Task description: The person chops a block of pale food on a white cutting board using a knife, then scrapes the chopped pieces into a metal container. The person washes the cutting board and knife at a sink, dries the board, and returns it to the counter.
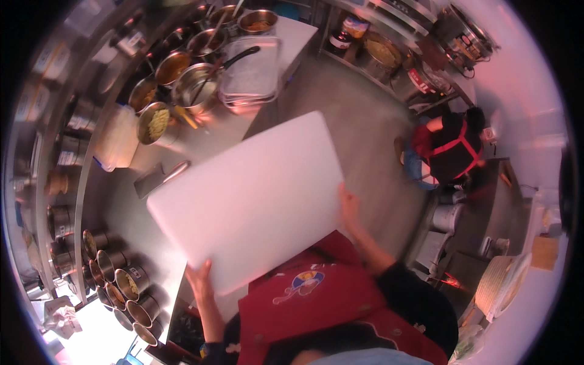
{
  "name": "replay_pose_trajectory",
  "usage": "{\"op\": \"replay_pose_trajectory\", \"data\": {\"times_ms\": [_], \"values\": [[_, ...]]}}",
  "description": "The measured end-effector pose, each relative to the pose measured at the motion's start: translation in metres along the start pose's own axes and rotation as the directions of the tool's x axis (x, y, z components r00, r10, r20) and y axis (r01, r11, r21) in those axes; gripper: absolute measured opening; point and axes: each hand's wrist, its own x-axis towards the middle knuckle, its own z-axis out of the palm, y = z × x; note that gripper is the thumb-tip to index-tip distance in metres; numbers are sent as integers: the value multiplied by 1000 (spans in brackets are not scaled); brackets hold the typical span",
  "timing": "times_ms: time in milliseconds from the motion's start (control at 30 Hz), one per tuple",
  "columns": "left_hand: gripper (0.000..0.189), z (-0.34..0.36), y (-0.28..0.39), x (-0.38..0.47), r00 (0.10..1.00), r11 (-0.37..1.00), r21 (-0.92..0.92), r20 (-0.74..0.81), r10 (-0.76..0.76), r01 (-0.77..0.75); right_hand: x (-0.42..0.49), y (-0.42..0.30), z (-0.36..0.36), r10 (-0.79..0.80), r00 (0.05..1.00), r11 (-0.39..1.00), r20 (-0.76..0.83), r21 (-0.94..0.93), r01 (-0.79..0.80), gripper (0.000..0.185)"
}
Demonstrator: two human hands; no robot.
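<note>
A large white plastic cutting board [251, 196] is held up in front of my red apron, between my two hands. My left hand [200, 278] grips its near left edge, with the thumb on the face of the board. On the opposite short edge is my right hand [349, 207], its fingers partly hidden by the board. Beyond the board's far left corner a cleaver [157, 178] with a metal handle lies on the steel worktop [118, 196]. The board covers part of the worktop and the floor.
Steel pots with food [156, 122], a pan with a black handle [196, 86] and stacked trays [251, 68] stand on the far worktop. More steel containers [130, 283] are at the lower left. A co-worker [449, 148] bends at the right. Large pots [376, 57] fill a shelf.
</note>
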Motion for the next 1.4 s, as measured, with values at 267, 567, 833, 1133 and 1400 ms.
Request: {"op": "replay_pose_trajectory", "data": {"times_ms": [267,567,833,1133,1400], "values": [[40,263,63,56,922,984,71,343,-177,162,102,15,-201,137,931,988,-337,110,-106,57],[32,421,162,163,904,998,26,423,-62,56,268,-67,-223,229,946,905,-231,409,-119,52],[37,551,257,300,897,995,-66,440,-40,77,493,-218,-225,35,990,932,-138,363,18,62],[49,675,342,429,974,976,-164,202,-106,140,736,-387,-197,-171,985,971,-33,166,174,62],[53,750,380,543,978,925,-340,-61,-199,167,919,-566,-126,-310,936,921,168,-192,340,63]]}}
